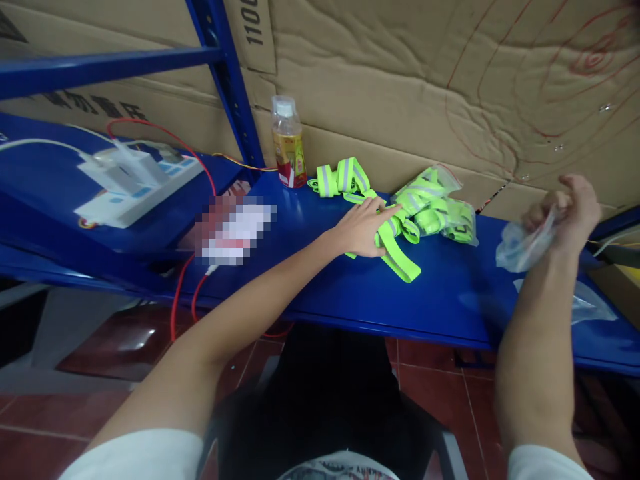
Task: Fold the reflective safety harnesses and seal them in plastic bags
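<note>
My left hand rests on a loose bundle of neon yellow-green reflective straps, its index finger stretched out and thumb apart. A loop of strap hangs out toward the front below the fingers. My right hand is raised at the right, fingers curled round a crumpled clear plastic bag. Behind my left hand lie more rolled reflective straps. Just right of it are straps packed in clear bags. Another clear plastic bag lies flat beneath my right forearm.
A bottle with a red and yellow label stands at the back of the blue shelf. To the left are a white power strip, red cables and a blurred-out item. Cardboard forms the back wall; a blue post rises left.
</note>
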Motion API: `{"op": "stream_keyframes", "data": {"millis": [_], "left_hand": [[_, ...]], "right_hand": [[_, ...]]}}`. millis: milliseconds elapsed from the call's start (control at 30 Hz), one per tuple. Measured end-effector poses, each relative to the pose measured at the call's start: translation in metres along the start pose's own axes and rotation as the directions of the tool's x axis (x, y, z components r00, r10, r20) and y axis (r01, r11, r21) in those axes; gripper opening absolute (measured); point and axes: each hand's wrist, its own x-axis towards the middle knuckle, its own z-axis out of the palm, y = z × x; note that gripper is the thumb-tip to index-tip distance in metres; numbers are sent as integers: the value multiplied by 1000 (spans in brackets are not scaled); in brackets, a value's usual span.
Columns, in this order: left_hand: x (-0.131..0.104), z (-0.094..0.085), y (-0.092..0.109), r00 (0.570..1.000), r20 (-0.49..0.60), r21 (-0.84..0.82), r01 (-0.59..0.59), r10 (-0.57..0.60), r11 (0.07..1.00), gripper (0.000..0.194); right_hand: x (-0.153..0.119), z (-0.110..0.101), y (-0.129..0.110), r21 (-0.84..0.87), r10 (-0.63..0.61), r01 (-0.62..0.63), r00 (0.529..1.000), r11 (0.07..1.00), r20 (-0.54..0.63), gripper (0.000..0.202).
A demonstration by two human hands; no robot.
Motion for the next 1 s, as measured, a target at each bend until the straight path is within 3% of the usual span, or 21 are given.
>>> {"op": "stream_keyframes", "data": {"millis": [67, 167, 267, 367, 433, 500, 567, 633, 667, 700, 767, 867, 933, 1000], "left_hand": [[-2, 0, -3, 998, 67, -31, 12, -10, 999, 120], [-3, -3, -9, 996, 88, -115, 10, 0, 993, 125], [0, -5, -11, 1000, -10, -131, 1, -3, 991, 78], [4, -5, -8, 993, -107, -130, 38, -52, 991, 22], [7, -5, -7, 985, -151, -199, 50, -82, 979, 7], [9, -5, -8, 972, -203, -361, 41, -122, 931, 7], [11, -5, -9, 949, -249, -596, 9, -196, 803, 12], [15, -6, -10, 917, -270, -796, -42, -292, 604, 24], [16, -7, -10, 903, -270, -860, -70, -335, 505, 29], [18, -8, -9, 888, -270, -901, -96, -373, 422, 33], [22, -9, -9, 856, -269, -940, -134, -442, 313, 38], [27, -8, -16, 766, -293, -947, -151, -572, 282, 41], [30, -5, -24, 660, -329, -935, -128, -675, 331, 44], [31, 0, -34, 568, -340, -929, -79, -749, 361, 47]], "right_hand": [[-14, 1, -18, 238, 104, -187, 940, 953, 324, 68], [-44, 17, -43, 389, -27, -279, 782, 878, 623, 55], [-76, 39, -60, 337, -212, -61, 668, 940, 713, 50], [-99, 53, -69, 228, -243, 100, 581, 969, 777, 58], [-106, 56, -72, 253, -239, 51, 550, 966, 800, 63], [-106, 56, -72, 323, -226, -94, 536, 942, 814, 74], [-102, 56, -71, 380, -200, -232, 553, 895, 809, 92], [-97, 56, -68, 431, -210, -258, 593, 865, 777, 101], [-96, 55, -67, 447, -241, -208, 611, 870, 754, 99], [-96, 55, -67, 447, -286, -119, 620, 886, 731, 93], [-100, 53, -67, 409, -392, 114, 593, 905, 703, 86], [-107, 52, -69, 385, -494, 311, 497, 869, 714, 67], [-108, 49, -72, 439, -519, 276, 452, 855, 725, 53], [-105, 44, -74, 487, -510, 167, 415, 857, 754, 58]]}}
